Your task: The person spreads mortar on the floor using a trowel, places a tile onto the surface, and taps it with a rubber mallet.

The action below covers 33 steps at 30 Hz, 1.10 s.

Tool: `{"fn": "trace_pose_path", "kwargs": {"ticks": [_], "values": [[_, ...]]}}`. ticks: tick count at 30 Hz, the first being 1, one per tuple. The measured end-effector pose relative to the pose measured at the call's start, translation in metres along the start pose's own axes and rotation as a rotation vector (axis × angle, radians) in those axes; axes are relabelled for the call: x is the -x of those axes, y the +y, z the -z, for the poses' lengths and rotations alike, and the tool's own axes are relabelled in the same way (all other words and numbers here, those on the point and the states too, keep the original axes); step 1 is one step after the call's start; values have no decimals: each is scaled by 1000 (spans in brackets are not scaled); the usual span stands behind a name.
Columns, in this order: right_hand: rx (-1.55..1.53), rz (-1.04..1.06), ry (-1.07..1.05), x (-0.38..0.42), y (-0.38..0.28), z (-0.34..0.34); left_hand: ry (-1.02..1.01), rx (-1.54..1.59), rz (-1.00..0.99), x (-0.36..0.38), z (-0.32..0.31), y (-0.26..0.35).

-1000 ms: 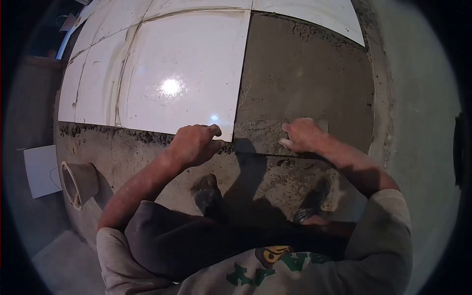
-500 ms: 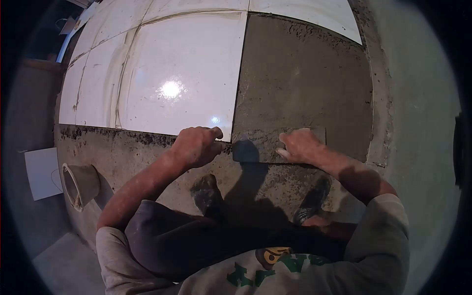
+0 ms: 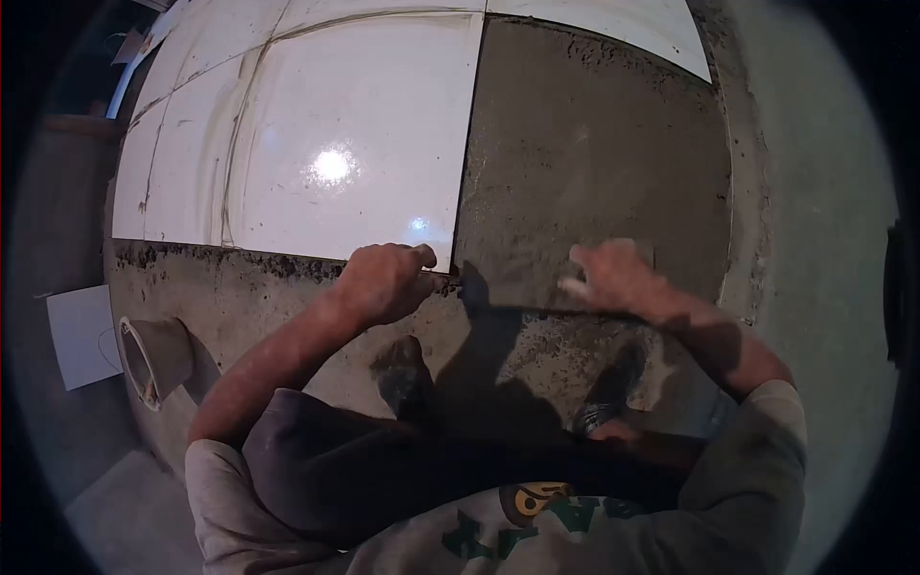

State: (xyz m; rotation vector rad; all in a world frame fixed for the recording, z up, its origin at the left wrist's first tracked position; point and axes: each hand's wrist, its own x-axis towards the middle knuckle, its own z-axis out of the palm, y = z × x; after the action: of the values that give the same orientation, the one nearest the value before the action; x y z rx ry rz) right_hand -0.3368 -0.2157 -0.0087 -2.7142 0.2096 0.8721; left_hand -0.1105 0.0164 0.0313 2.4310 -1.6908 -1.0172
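My right hand is closed on a flat rectangular trowel, which is smeared with mortar and hard to tell from the surface below. The trowel lies along the near edge of a square bed of wet grey mortar. My left hand is loosely curled at the near right corner of a large glossy white tile, with its thumb and forefinger apart at the tips and nothing visible between them. Its inner fingers are hidden from above.
More white tiles lie to the left and at the back. A bucket stands at the left beside a white panel. A grey strip of floor runs along the right. My feet are on rough concrete in front of the mortar.
My right hand and the trowel have slid a little to the right and slightly away from me over the mortar. My left hand has stayed nearly still.
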Motion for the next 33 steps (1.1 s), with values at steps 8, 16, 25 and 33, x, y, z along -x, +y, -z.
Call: {"fn": "trace_pose_path", "kwargs": {"ticks": [8, 16, 25, 33], "values": [[-220, -219, 163, -24, 38, 0, 22, -4, -23, -2, 3, 1], [-166, -31, -168, 29, -22, -12, -10, 16, -12, -3, 8, 10], [-780, -417, 306, 20, -80, -42, 56, -16, -107, -11, 15, 3], [-1245, -536, 873, -75, -125, -32, 251, -226, -240, -67, 93, 10]]}}
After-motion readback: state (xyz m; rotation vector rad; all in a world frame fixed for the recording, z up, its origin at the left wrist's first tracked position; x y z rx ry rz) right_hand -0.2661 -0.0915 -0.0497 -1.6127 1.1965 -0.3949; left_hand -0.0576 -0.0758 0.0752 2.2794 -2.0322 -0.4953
